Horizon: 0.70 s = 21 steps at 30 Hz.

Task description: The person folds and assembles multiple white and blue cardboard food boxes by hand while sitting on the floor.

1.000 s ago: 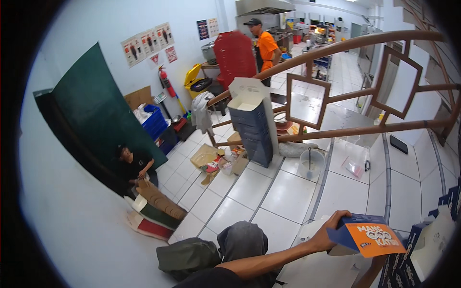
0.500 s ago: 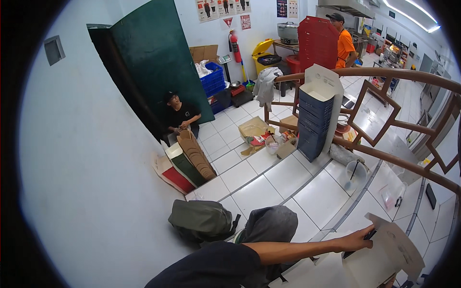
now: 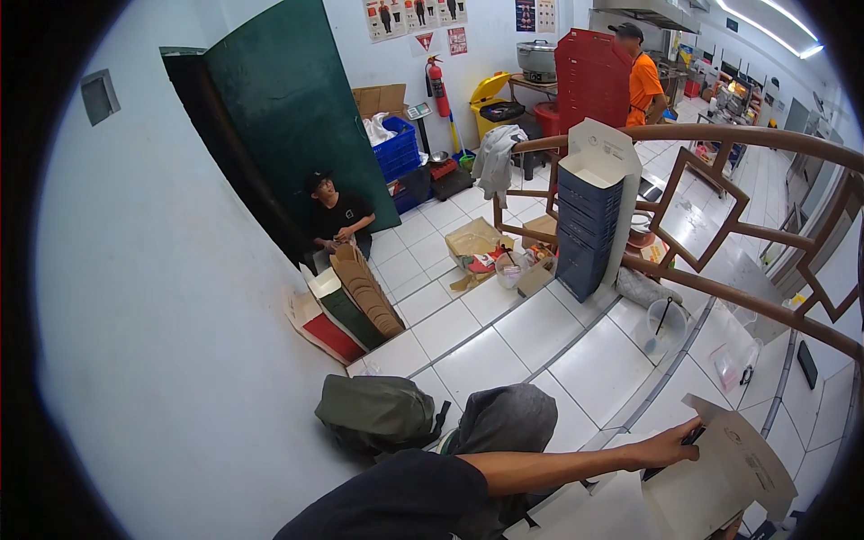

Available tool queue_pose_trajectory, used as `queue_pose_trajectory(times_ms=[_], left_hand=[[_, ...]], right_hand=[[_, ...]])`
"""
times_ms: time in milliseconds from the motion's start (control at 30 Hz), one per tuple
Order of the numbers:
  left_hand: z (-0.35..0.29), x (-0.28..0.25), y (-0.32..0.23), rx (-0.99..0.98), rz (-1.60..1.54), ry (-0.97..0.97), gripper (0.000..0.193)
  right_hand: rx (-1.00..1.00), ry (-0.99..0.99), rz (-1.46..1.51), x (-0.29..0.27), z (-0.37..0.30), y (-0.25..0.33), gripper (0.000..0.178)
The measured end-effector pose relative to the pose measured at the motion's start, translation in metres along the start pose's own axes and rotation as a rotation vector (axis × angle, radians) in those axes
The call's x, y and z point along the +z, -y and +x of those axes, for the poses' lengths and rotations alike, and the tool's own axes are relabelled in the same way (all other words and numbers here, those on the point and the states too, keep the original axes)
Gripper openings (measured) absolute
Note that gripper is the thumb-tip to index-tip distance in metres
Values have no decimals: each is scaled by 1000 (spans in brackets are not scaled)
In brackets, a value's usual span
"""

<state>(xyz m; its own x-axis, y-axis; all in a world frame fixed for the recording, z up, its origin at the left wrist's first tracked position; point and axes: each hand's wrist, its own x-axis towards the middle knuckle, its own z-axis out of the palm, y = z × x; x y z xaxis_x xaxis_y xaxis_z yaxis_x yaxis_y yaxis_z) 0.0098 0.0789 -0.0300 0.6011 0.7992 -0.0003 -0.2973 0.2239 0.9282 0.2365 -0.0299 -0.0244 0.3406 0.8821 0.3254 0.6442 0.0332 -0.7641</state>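
My left hand (image 3: 670,445) reaches out to the right along my bare forearm and grips the edge of a flat, pale cardboard box blank (image 3: 729,472) held low at the bottom right. A small dark item sits between the fingers and the cardboard. My right hand is not visible; the blank covers that corner. My dark sleeve fills the bottom middle.
A brown wooden railing (image 3: 720,288) curves across the right. Below it are white floor tiles, a tall blue crate stack (image 3: 589,225), an open carton (image 3: 475,241), a seated person (image 3: 337,216) by a green door with cardboard stacks (image 3: 360,297), an olive bag (image 3: 378,414), and a person in orange (image 3: 641,76).
The view swung further left and down. The orange printed box seen a second ago is now a pale flat blank in my left hand, lower in the picture.
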Motion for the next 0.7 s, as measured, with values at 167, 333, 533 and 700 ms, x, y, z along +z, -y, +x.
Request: queue_pose_trajectory(times_ms=[167, 333, 533, 700], left_hand=[[3, -4, 0, 32, 68, -25, 46], [6, -5, 3, 30, 63, -60, 50], [2, -6, -6, -9, 15, -57, 51], [3, -8, -4, 16, 38, -54, 51]], right_hand=[[-5, 9, 1, -2, 0, 0, 45], [-8, 17, -12, -2, -1, -1, 45], [-17, 28, -18, -5, -1, -2, 45], [-45, 66, -68, -12, -2, -7, 45]])
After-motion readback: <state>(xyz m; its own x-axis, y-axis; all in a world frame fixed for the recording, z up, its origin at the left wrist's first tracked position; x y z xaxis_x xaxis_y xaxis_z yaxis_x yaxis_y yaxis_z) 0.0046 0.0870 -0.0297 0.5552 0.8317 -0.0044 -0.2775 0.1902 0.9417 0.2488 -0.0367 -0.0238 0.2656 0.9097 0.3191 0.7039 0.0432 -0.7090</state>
